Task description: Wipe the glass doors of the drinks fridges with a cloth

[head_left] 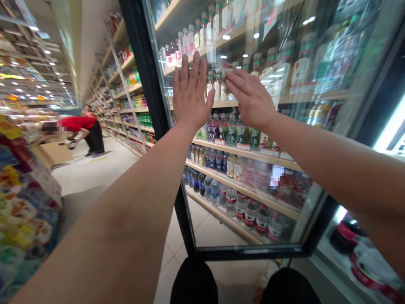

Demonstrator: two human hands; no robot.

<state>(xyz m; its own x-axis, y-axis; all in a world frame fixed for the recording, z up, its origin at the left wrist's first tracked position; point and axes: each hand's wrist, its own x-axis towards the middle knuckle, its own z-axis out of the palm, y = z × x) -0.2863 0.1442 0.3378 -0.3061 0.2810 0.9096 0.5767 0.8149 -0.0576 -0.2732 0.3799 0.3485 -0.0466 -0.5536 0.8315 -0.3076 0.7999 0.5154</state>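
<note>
A glass door [243, 228] with a black frame stands swung open in front of me. My left hand [191, 93] lies flat on the upper part of the pane, its fingers stretched and slightly spread. To the right, at about the same height, my right hand [253, 97] presses a small crumpled cloth [226, 68] to the glass. Only a pale, blurred bit of the cloth shows beyond the fingertips; the palm hides the rest. Through the pane, shelves of bottled drinks [249, 211] are visible.
Bottles [368, 261] stand in the cooler at lower right. Stocked shelves [126, 93] run down the aisle. A person in a red top [79, 123] bends over a cardboard box [53, 153]. A display of colourful packages [25, 211] is at left. My knees [194, 283] are below the door.
</note>
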